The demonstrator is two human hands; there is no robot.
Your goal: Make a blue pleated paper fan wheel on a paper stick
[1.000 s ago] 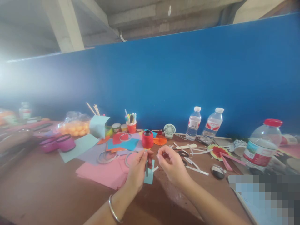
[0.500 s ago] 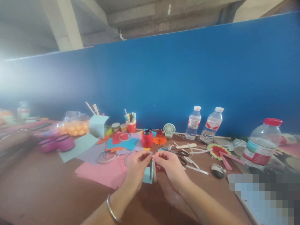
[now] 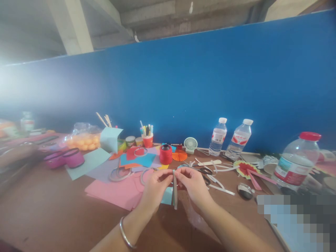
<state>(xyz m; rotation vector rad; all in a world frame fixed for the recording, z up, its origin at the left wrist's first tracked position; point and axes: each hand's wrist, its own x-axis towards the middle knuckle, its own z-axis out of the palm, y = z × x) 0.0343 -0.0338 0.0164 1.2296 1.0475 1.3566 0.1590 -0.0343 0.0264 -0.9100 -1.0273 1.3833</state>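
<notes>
Fingers of left hand and right hand in tight pinches at top of grey paper strip, above the surface.

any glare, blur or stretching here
Head view, left: pale glare washes the blue wall, and the bottle there is blurred; head view, right: the red-capped bottle leans outward, probably lens distortion, and blocky pixels cover the lower corner; head view, centre: left hand, right hand and strip look clearer.
</notes>
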